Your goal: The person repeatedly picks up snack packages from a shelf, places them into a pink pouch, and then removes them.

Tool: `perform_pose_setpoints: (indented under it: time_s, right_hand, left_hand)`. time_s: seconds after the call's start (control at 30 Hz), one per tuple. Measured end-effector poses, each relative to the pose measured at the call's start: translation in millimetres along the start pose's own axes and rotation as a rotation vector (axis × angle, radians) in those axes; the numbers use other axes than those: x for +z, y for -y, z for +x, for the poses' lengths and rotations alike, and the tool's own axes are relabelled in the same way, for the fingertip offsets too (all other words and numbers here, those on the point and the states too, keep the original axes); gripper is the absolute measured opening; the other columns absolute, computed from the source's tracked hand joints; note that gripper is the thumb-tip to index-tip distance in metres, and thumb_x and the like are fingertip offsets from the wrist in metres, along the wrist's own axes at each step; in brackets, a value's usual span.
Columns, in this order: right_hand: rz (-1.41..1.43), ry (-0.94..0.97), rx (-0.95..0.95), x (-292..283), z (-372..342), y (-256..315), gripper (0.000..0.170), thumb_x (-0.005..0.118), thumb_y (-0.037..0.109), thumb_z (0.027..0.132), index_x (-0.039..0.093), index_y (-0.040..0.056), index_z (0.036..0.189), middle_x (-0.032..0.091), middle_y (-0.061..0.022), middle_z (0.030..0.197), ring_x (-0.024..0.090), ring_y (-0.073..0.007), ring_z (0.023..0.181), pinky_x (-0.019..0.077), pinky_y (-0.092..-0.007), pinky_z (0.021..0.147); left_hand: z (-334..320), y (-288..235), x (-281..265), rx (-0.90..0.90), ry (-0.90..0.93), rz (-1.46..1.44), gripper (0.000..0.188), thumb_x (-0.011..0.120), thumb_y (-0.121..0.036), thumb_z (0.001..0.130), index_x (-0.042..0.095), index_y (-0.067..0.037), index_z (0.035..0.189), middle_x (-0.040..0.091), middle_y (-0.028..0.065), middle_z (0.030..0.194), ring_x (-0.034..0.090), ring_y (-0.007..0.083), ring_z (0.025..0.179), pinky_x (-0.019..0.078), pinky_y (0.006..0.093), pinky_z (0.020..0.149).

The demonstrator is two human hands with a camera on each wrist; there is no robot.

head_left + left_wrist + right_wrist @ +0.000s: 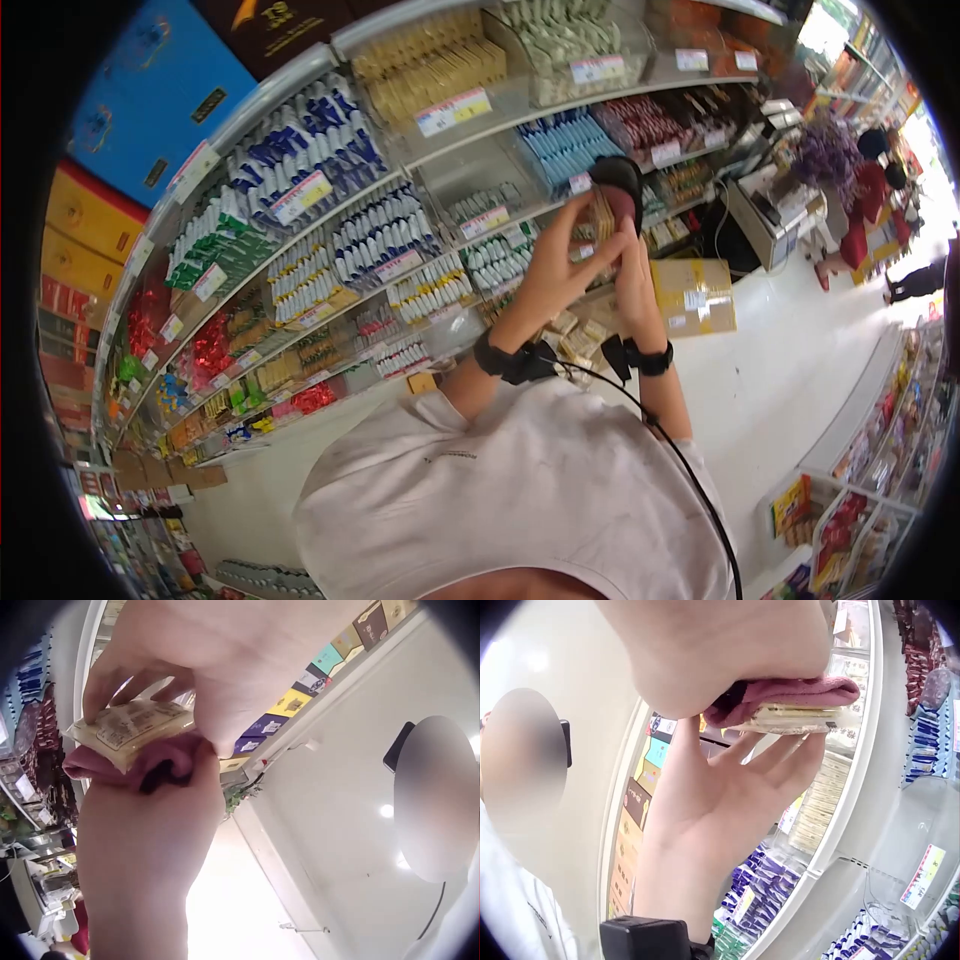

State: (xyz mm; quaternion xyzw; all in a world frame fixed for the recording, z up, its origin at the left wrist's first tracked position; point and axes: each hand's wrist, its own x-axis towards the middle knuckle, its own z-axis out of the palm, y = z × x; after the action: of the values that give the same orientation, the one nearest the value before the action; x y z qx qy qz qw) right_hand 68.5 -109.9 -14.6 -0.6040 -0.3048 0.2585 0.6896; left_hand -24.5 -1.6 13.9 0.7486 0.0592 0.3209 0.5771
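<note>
just right of centre in the head view there's a pale packet [131,727], the left hand [558,262] pinching it with spread fingers, while the right hand [632,265] backs a pink cloth [802,691] touching its other face. can't tell how far the right fingers curl, they're mostly hidden. looks like a wipe-down from where i'm standing, so i'd support it flat, rub lightly and not squeeze so the wrapper doesn't crease.

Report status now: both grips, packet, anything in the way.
Left grip holding packet. Right grip holding cloth against it. Cable below, clear of packet.
</note>
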Motion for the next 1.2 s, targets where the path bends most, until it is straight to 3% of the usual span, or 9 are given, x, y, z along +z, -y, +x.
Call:
perform_pose_setpoints:
  time_s: [0.2, 0.33, 0.37, 0.5, 0.73, 0.83, 1.0, 1.17, 1.2]
  right_hand:
    - [0.143, -0.022, -0.041, -0.5, 3.5, 23.3, 0.056, 0.039, 0.037, 0.111, 0.042, -0.0035, 0.148, 0.05, -0.0117, 0.146, 0.047, -0.019, 0.133, 0.0345, -0.0311, 0.113]
    - [0.043, -0.172, 0.139, -17.7, 11.0, 7.9, 0.05, 0.049, 0.039, 0.108, 0.059, -0.0024, 0.133, 0.058, -0.0094, 0.127, 0.054, -0.0146, 0.115, 0.0424, -0.0282, 0.1]
    - [0.081, -0.192, 0.106, -25.2, 14.8, -6.7, 0.044, 0.057, 0.039, 0.105, 0.064, 0.0002, 0.124, 0.061, -0.0044, 0.101, 0.057, -0.0099, 0.089, 0.0476, -0.0259, 0.079]
    - [0.115, -0.105, 0.072, -31.9, 11.8, -4.6, 0.032, 0.064, 0.035, 0.101, 0.068, 0.0036, 0.107, 0.05, 0.0058, 0.067, 0.049, -0.0042, 0.058, 0.0396, -0.0224, 0.052]
    - [0.011, -0.088, 0.236, -63.8, 11.8, -41.1, 0.04, 0.061, 0.04, 0.101, 0.063, 0.0047, 0.084, 0.045, 0.0058, 0.06, 0.041, -0.0039, 0.05, 0.031, -0.024, 0.044]
    - [0.118, 0.066, 0.375, -70.0, 2.4, -43.9, 0.04, 0.071, 0.043, 0.095, 0.057, 0.0078, 0.082, 0.047, 0.0051, 0.065, 0.045, -0.0049, 0.055, 0.0359, -0.0227, 0.051]
    - [0.215, 0.157, 0.465, -80.7, -3.6, -110.7, 0.037, 0.075, 0.037, 0.093, 0.057, 0.0048, 0.087, 0.053, 0.0015, 0.067, 0.053, -0.008, 0.057, 0.0383, -0.0231, 0.051]
    - [0.313, 0.049, 0.685, -99.3, -14.7, -254.7, 0.036, 0.074, 0.036, 0.094, 0.058, 0.0064, 0.08, 0.057, -0.0015, 0.068, 0.055, -0.0116, 0.051, 0.0415, -0.0261, 0.045]
    - [0.419, -0.11, 0.688, -96.6, -25.1, -322.1, 0.037, 0.073, 0.035, 0.095, 0.057, 0.0068, 0.078, 0.056, -0.0029, 0.063, 0.052, -0.0144, 0.043, 0.0409, -0.0271, 0.041]
  left_hand:
    - [2.7, 10.3, 3.0, -0.061, 0.072, -0.124, 0.058, 0.079, -0.01, 0.089, 0.05, 0.0, 0.139, 0.063, 0.0099, 0.127, 0.063, 0.0183, 0.118, 0.0555, 0.0314, 0.09]
    - [3.1, 7.6, 3.4, -0.094, 0.128, -0.171, 0.058, 0.077, -0.002, 0.087, 0.052, 0.003, 0.139, 0.063, 0.0098, 0.125, 0.061, 0.0169, 0.118, 0.0555, 0.0313, 0.09]
    - [5.0, 13.1, 1.7, 0.016, 0.084, -0.101, 0.049, 0.073, -0.004, 0.09, 0.056, 0.006, 0.135, 0.062, 0.0107, 0.125, 0.061, 0.0143, 0.115, 0.0539, 0.0298, 0.091]
    - [11.2, 32.8, -3.7, -0.088, -0.002, -0.138, 0.038, 0.069, -0.011, 0.095, 0.062, 0.007, 0.127, 0.064, 0.0088, 0.12, 0.06, 0.0121, 0.11, 0.0511, 0.0267, 0.091]
    - [8.4, 31.3, 4.9, -0.301, 0.123, -0.075, 0.037, 0.071, -0.013, 0.093, 0.065, 0.006, 0.123, 0.069, 0.0074, 0.109, 0.066, 0.0117, 0.101, 0.0552, 0.0269, 0.086]
    - [3.8, 53.0, 4.7, -0.355, 0.114, -0.086, 0.034, 0.071, -0.012, 0.093, 0.066, 0.005, 0.122, 0.071, 0.0081, 0.108, 0.067, 0.0113, 0.099, 0.0553, 0.0269, 0.087]
    - [-3.6, 84.0, 6.7, -0.515, 0.104, -0.016, 0.042, 0.071, -0.014, 0.094, 0.059, 0.004, 0.13, 0.067, 0.0122, 0.116, 0.064, 0.0156, 0.11, 0.0545, 0.0285, 0.09]
    - [-23.4, 97.0, 7.2, -0.598, 0.047, 0.083, 0.05, 0.069, -0.019, 0.097, 0.052, 0.001, 0.14, 0.06, 0.0157, 0.129, 0.06, 0.022, 0.12, 0.0521, 0.0351, 0.098]
    - [-25.0, 100.2, 4.4, -0.618, 0.045, 0.072, 0.05, 0.069, -0.019, 0.098, 0.052, 0.001, 0.14, 0.06, 0.0152, 0.128, 0.06, 0.0221, 0.12, 0.0517, 0.0357, 0.098]
